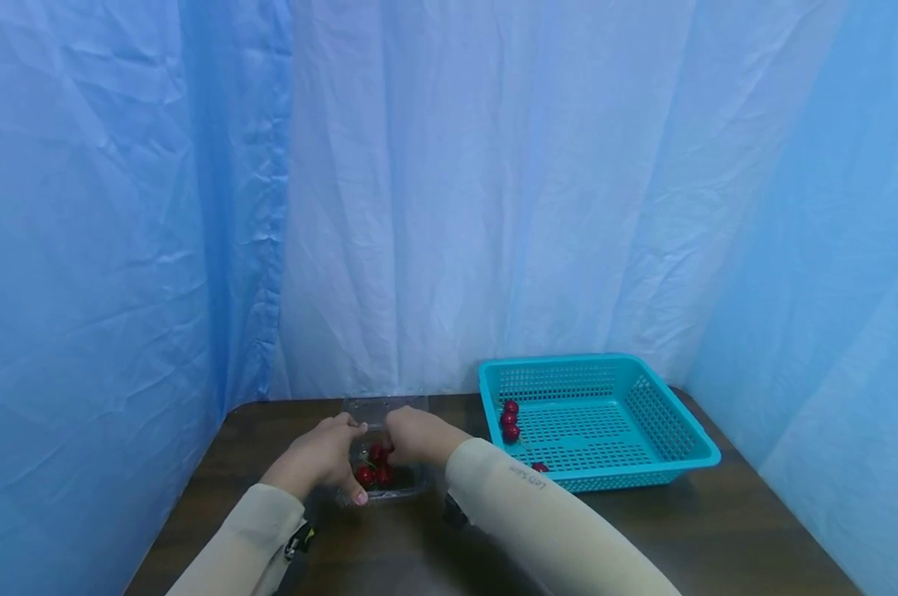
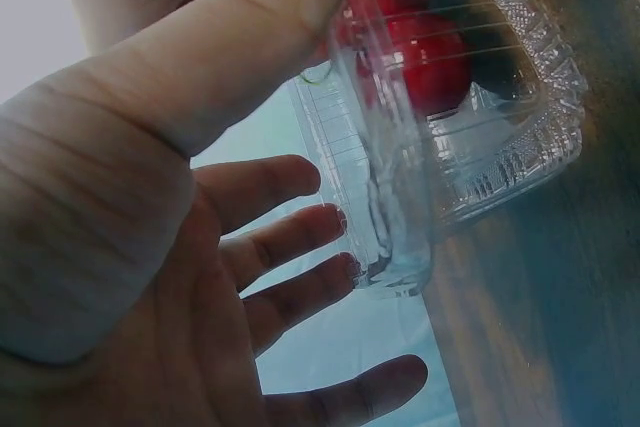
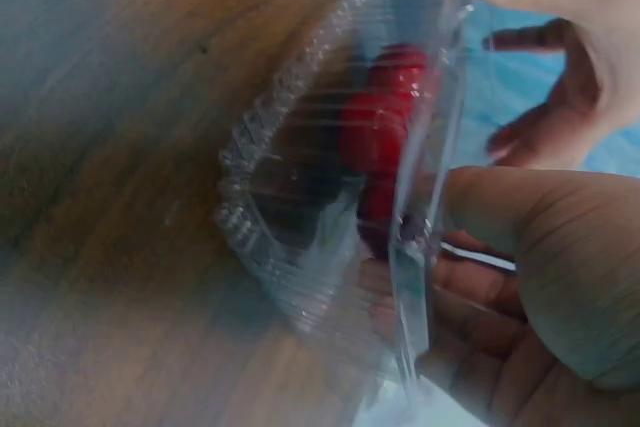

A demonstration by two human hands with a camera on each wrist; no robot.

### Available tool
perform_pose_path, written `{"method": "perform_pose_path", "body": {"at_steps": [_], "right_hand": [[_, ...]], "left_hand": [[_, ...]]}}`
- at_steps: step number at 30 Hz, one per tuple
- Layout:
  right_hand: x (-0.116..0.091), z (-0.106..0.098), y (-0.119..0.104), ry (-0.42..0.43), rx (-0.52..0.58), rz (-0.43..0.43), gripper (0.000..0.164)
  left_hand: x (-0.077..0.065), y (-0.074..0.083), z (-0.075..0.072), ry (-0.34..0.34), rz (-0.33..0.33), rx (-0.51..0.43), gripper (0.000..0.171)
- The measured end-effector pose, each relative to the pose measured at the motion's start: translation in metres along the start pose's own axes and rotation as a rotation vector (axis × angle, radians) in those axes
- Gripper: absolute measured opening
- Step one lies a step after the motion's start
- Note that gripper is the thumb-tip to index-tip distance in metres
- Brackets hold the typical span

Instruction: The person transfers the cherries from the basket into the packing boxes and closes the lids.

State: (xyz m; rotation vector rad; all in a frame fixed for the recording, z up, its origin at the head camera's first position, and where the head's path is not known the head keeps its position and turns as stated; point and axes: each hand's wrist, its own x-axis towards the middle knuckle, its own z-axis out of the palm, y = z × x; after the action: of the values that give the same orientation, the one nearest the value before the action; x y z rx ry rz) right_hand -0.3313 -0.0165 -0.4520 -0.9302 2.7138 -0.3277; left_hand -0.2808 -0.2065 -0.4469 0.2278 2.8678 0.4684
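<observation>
Several cherries (image 1: pixel 364 476) lie in the clear plastic clamshell (image 2: pixel 555 117), which stands with its lid up near the far edge of our table (image 1: pixel 374 555), left of the middle. We see the left hand (image 1: pixel 322 455), fingers spread wide and nearly straight, touching the clamshell's left side. The right hand (image 1: pixel 419 436) reaches in with bent fingers; we cannot tell whether they pinch a cherry. Toward the table's far right corner, our teal basket (image 1: pixel 665 422) holds more cherries (image 1: pixel 510 420).
</observation>
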Motion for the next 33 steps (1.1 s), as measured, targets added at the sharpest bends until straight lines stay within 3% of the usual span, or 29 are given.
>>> {"method": "perform_pose_path", "body": {"at_steps": [6,15,20,33], "right_hand": [[0.006,0.006,-0.001,-0.014,-0.032,-0.029,0.004],[-0.007,-0.001,-0.005,-0.022,0.065,0.005,0.006],[-0.015,-0.014,0.0,-0.008,0.102,0.008,0.008],[-0.044,-0.076,0.036,0.033,0.013,-0.058,0.01]], "left_hand": [[0.0,0.0,0.0,0.0,-0.006,-0.003,0.121],[0.0,-0.001,0.001,-0.001,-0.001,-0.008,0.121],[0.001,-0.001,0.002,0.002,-0.007,0.008,0.121],[0.003,-0.002,0.003,0.013,-0.012,-0.006,0.121]]}}
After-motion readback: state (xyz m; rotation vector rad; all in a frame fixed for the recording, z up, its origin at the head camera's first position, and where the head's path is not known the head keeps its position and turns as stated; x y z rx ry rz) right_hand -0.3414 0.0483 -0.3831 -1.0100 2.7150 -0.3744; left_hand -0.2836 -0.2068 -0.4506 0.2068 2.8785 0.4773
